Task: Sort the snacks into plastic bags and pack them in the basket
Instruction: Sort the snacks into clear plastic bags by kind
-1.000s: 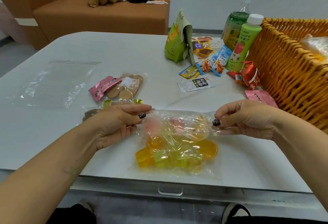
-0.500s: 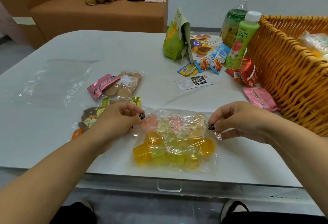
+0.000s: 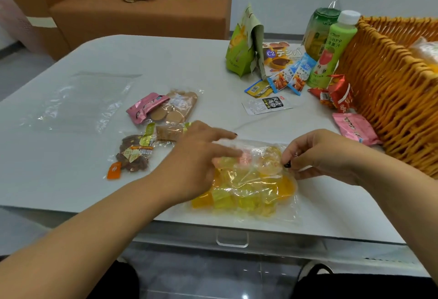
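A: Where is the bag of jelly cups (image 3: 246,187)?

B: Near edge of the white counter (image 3: 71,180), left of the wicker basket (image 3: 391,99).

A: And the hands?

B: The left hand (image 3: 196,163) lies on the bag's left end, fingers extended. The right hand (image 3: 324,156) pinches its top right corner.

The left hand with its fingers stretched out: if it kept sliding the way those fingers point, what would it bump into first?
The left hand points right across the jelly bag, so it would most likely meet the right hand pinching the bag's far edge first, though depth is hard to judge from one view.
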The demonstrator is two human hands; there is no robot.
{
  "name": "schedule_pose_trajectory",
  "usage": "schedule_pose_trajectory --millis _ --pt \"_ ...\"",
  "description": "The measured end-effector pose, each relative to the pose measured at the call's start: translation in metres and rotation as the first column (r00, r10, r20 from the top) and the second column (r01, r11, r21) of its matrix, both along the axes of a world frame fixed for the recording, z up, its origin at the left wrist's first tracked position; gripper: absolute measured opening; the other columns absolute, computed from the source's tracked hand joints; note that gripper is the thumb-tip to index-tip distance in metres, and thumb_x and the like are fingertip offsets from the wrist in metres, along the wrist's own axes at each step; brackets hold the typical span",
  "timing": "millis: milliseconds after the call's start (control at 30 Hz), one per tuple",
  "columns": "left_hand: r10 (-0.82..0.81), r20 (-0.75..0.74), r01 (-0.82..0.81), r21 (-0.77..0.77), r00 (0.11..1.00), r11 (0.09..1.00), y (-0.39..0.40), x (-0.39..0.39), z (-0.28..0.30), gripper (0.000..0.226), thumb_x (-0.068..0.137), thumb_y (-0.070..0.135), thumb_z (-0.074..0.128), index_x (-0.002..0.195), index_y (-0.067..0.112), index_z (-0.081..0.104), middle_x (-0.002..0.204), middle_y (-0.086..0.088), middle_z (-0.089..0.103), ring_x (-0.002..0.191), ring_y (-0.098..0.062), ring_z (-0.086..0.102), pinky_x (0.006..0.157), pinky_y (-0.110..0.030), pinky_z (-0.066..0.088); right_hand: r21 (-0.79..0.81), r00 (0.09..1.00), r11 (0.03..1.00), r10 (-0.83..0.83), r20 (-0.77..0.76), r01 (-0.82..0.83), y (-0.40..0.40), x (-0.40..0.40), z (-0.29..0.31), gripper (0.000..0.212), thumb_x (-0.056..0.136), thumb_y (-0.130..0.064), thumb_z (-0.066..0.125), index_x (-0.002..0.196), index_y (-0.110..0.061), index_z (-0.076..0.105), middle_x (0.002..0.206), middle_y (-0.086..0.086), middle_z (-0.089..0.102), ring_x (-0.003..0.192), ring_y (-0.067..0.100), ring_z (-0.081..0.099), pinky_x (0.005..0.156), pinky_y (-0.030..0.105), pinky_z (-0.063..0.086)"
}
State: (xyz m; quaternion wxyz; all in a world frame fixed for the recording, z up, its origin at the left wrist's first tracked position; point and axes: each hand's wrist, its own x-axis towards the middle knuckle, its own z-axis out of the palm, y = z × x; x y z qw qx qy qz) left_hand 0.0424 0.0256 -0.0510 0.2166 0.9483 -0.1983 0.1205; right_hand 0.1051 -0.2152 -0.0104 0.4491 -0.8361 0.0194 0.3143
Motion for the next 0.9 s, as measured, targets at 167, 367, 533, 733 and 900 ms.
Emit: schedule_pose_trajectory --millis 167,367,533,733,900 --pt "-0.093 -0.194 0.109 0.071 0.977 0.992 0.005 -0.008 0.002 0.069 0.076 0.034 0.019 0.131 0.033 0.061 0.149 0.007 0.045 0.139 -0.011 0.035 0.114 -0.015 0.016 -0.047 0.999 0.999 0.016 0.031 -0.015 0.001 0.001 0.001 0.025 0.082 0.017 0.057 0.077 -0.002 0.071 0.077 0.013 0.068 0.073 0.020 0.065 0.069 0.030 0.060" --pt "-0.155 -0.255 0.182 0.087 0.955 0.979 0.011 -0.021 -0.002 0.066 0.089 0.068 0.021 0.146 0.041 0.039 0.161 0.017 0.016 0.147 0.006 0.000 0.119 -0.017 0.007 -0.577 0.849 0.816 0.325 0.417 -0.029 0.004 -0.019 -0.007 0.026 0.080 0.002 0.061 0.076 -0.022 0.071 0.091 -0.001 0.060 0.091 0.020 0.059 0.065 0.022 0.047" --pt "-0.180 -0.170 0.200 0.106 0.969 0.974 0.013 -0.023 -0.010 0.061 0.094 0.060 0.029 0.148 0.032 0.040 0.161 0.007 0.020 0.150 -0.004 0.005 0.122 -0.028 0.013 -0.582 0.412 0.813 0.533 0.739 -0.008 0.035 -0.062 -0.029 0.040 0.070 0.003 0.065 0.110 -0.001 0.068 0.126 0.019 0.059 0.119 0.039 0.055 0.093 0.049 0.051" --pt "-0.152 -0.092 0.167 0.182 0.984 0.969 0.007 -0.034 -0.011 0.069 0.094 0.054 0.032 0.153 0.016 0.029 0.161 -0.001 0.021 0.150 -0.011 0.008 0.121 -0.024 0.008 -0.656 0.484 0.722 0.665 0.570 -0.220 0.038 -0.086 -0.050 0.085 0.090 -0.061 -0.009 0.154 -0.011 0.016 0.161 0.006 0.012 0.149 0.022 0.009 0.119 0.028 -0.003" --pt "-0.028 -0.186 0.079 0.271 0.982 0.959 0.000 -0.053 -0.010 0.093 0.080 0.066 0.015 0.155 0.012 0.001 0.162 -0.003 -0.008 0.149 -0.014 -0.011 0.113 -0.019 -0.012 -0.781 0.535 0.620 0.686 0.492 -0.077 0.034 -0.095 -0.059 0.078 0.091 -0.054 0.028 0.134 0.007 0.050 0.140 0.025 0.049 0.131 0.039 0.046 0.105 0.047 0.033"
